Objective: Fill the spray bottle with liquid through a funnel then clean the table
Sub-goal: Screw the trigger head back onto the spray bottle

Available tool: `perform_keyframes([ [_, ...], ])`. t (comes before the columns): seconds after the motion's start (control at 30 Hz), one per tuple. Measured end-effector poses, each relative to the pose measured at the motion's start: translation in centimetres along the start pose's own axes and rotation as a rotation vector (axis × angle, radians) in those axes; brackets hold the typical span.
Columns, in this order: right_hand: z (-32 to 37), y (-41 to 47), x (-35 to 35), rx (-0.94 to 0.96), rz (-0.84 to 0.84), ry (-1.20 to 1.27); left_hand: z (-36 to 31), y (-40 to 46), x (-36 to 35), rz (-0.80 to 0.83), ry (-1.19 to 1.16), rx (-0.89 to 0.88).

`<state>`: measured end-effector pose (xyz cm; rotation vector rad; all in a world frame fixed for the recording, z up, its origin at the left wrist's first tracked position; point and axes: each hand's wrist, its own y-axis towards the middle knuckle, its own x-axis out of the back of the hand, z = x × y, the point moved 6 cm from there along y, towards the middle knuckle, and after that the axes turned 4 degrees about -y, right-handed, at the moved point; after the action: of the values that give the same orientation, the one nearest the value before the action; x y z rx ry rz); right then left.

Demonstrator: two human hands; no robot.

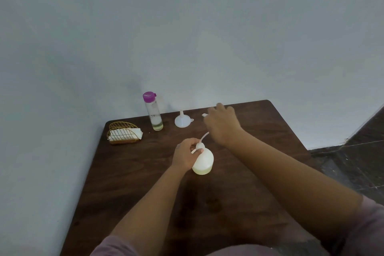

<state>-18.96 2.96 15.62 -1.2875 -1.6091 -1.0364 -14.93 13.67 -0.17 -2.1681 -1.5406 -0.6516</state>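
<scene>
A white translucent spray bottle (204,162) stands mid-table with a little pale liquid at its bottom. My left hand (185,155) grips its neck and left side. My right hand (222,123) hovers above and right of it, closed on the white spray head, whose nozzle (204,115) peeks out left of the fingers. The dip tube (204,137) runs from that hand down into the bottle's mouth. A white funnel (182,120) lies upside down at the back. A clear bottle with a purple cap (153,111) stands left of it, nearly empty.
A gold wire holder with white napkins (124,133) sits at the back left corner of the dark wooden table (259,162). A pale wall runs behind and to the left. Dark floor lies beyond the table's right edge.
</scene>
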Motion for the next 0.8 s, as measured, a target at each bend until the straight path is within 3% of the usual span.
perform_keyframes([
  [0.1,3.1,2.4,-1.7,0.18,0.034,-0.07,0.9,-0.1,-0.2,-0.008,-0.069,0.059],
  [0.23,5.2,4.3,-4.4,0.282,0.146,-0.06,1.9,0.4,-0.4,0.006,-0.131,0.074],
  [0.37,6.7,4.2,-6.6,0.305,0.32,0.228,2.7,0.5,-0.7,0.044,-0.237,0.074],
  [0.43,6.5,4.1,-7.1,0.228,0.322,0.476,3.2,0.2,-1.0,0.053,-0.281,0.087],
  [0.57,3.5,3.4,-8.7,-0.114,0.239,1.012,3.7,0.8,-1.4,0.133,-0.306,0.069],
  [0.63,2.7,2.4,-10.1,-0.239,0.248,1.08,3.9,1.0,-1.7,0.13,-0.292,0.074],
  [0.8,3.5,1.5,-10.7,-0.289,0.124,0.935,3.2,0.7,-1.8,0.036,-0.264,-0.039],
])
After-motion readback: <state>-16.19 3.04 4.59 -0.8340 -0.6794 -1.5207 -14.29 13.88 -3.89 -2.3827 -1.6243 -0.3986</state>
